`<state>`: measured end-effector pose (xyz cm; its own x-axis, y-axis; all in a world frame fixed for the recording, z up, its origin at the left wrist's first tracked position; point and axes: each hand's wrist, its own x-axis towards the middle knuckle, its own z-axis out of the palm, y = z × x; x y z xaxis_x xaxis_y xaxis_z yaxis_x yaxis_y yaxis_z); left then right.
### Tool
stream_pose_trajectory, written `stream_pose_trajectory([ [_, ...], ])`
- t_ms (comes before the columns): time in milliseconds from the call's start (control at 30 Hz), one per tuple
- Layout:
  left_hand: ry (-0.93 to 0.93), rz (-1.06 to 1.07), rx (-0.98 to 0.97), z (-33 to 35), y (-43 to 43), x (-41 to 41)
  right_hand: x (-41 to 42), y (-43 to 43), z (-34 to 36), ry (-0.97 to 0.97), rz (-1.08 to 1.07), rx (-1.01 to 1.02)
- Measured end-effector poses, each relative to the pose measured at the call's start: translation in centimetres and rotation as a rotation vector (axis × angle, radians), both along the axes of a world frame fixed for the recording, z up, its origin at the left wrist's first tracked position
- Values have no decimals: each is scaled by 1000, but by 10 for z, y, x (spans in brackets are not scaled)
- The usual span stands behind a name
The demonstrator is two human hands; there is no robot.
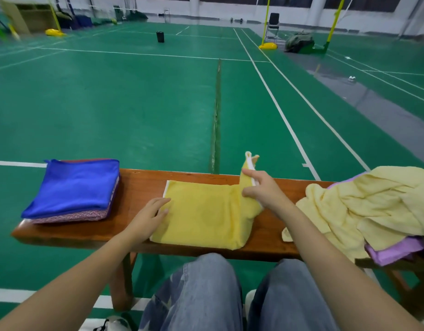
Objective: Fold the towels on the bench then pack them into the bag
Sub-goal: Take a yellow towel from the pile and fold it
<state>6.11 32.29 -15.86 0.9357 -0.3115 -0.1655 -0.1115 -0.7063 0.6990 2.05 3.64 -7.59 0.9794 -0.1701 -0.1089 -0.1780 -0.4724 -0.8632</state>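
Left hand (151, 211) open, fingers straight and close together, palm down, pressing the left part of the yellow towel (201, 216). Right hand (261, 189) partly closed, pinching the towel's right end between thumb and fingers, holding that end upright, white-trimmed corner poking above the far edge of the desk (139, 187). Yellow towel at the middle of the desk, flat and smooth apart from the raised end, white trim along its left edge too. Both forearms bare, reaching in from the lower corners and angled toward each other. Folded blue towel (77, 185) stacked on a patterned towel (70, 217) at the left end; crumpled pale yellow towels (363, 201) and a lilac towel (394, 252) heaped at the right end.
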Motion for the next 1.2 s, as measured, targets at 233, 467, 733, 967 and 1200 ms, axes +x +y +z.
stream_pose_trajectory([
  [233,4,60,-158,1,11,0,26,101,-15,12,150,-84],
  [467,-11,180,-256,1,12,-3,35,165,-47,130,253,-59],
  [733,6,259,-162,11,-1,0,30,116,-59,4,-40,-53],
  [967,100,270,78,16,-18,6,11,67,-69,248,-82,9],
  [1200,187,241,-100,23,-31,-2,-3,62,-68,248,18,264],
])
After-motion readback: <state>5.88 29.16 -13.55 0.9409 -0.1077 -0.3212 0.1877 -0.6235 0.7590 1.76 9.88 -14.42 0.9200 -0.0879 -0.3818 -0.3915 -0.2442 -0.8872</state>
